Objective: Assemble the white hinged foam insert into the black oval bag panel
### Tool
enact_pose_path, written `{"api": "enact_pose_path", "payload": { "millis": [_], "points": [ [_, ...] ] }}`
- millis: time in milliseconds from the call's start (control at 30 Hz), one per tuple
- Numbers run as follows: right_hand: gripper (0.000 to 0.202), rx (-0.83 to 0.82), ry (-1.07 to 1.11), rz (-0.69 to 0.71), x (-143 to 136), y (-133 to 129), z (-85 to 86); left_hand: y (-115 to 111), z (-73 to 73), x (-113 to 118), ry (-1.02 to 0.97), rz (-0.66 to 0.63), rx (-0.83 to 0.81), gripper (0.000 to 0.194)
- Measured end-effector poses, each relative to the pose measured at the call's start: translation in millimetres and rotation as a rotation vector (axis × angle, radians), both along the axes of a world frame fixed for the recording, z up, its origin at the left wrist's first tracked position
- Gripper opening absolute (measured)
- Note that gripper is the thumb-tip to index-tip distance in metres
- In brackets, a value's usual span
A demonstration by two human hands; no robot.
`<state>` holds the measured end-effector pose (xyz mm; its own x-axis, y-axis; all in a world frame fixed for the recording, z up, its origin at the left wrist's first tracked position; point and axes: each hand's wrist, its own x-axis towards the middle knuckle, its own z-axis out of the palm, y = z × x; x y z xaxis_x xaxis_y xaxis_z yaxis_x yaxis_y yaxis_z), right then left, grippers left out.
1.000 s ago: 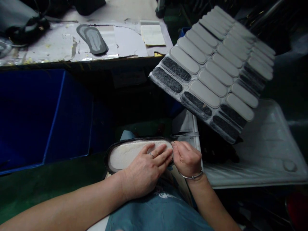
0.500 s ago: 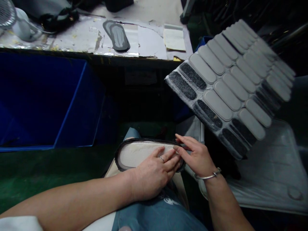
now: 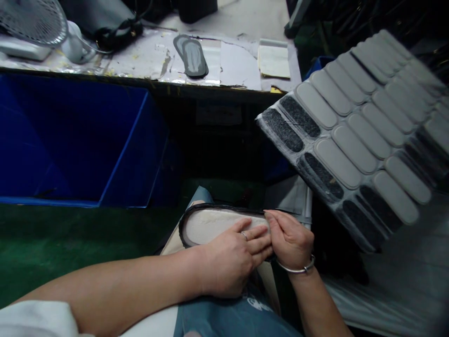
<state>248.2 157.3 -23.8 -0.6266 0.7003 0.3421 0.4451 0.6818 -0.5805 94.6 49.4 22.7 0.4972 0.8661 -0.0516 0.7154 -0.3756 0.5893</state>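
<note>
The right hand (image 3: 293, 241) pinches the near-right end of a dark-edged oval piece (image 3: 206, 227), thumb and fingers drawn together on its rim, while the left hand (image 3: 235, 255) holds nothing closed in its fingers and lies flat across the pale face. The piece rests lengthwise across the person's lap, its left end uncovered. White print (image 3: 257, 303) shows on the teal cloth (image 3: 210, 318) just below the left hand, but it is too blurred to read. The left forearm comes in low from the left, palm down, fingers pointing right, with a ring (image 3: 244, 235) on one finger; the right forearm rises from the lower right, its wrist circled by a metal bracelet (image 3: 298, 270). Beyond the right hand, a tilted panel (image 3: 338, 161) bears rows of grey oval pads above a whitish tray (image 3: 403, 281). A blue bin (image 3: 126, 150) stands left.
</note>
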Motion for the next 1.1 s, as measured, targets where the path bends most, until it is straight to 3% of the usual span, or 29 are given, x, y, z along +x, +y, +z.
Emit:
{"api": "enact_pose_path", "payload": {
  "millis": [67, 200, 300, 400, 567, 700, 867, 967, 1100],
  "points": [
    [0.014, -0.004, -0.013, -0.017, -1, 0, 0.1, 2, 1.1, -4, -0.117, 0.055, -0.010, 0.058],
    [0.015, 0.001, -0.049, 0.010, -2, 0, 1.3, -1, 8.3, -13, -0.328, 0.250, 0.065, 0.031],
    [0.014, -0.007, -0.066, 0.018, 0, 1, 1.5, -15, 14.8, -17, -0.198, 0.322, 0.201, 0.027],
    [0.015, -0.087, -0.107, 0.087, 4, 9, 4.5, -35, 13.7, -21, 0.072, 0.423, 0.187, 0.038],
    [0.030, -0.281, -0.261, 0.372, 1, 39, 23.8, -53, -0.1, -23, 0.252, 0.372, 0.133, 0.046],
    [0.050, -0.383, -0.286, 0.553, -26, 56, 34.4, -53, -2.3, -22, 0.279, 0.363, 0.158, 0.045],
    [0.020, -0.485, -0.329, 0.737, -60, 63, 29.1, -51, 0.6, -24, 0.282, 0.337, 0.129, 0.046],
    [0.018, -0.450, -0.352, 0.786, -66, 64, 27.8, -51, 0.8, -25, 0.284, 0.340, 0.121, 0.046],
    [0.023, -0.263, -0.377, 0.683, -64, 55, 27.8, -51, -0.5, -25, 0.302, 0.343, 0.146, 0.046]
  ]
}}
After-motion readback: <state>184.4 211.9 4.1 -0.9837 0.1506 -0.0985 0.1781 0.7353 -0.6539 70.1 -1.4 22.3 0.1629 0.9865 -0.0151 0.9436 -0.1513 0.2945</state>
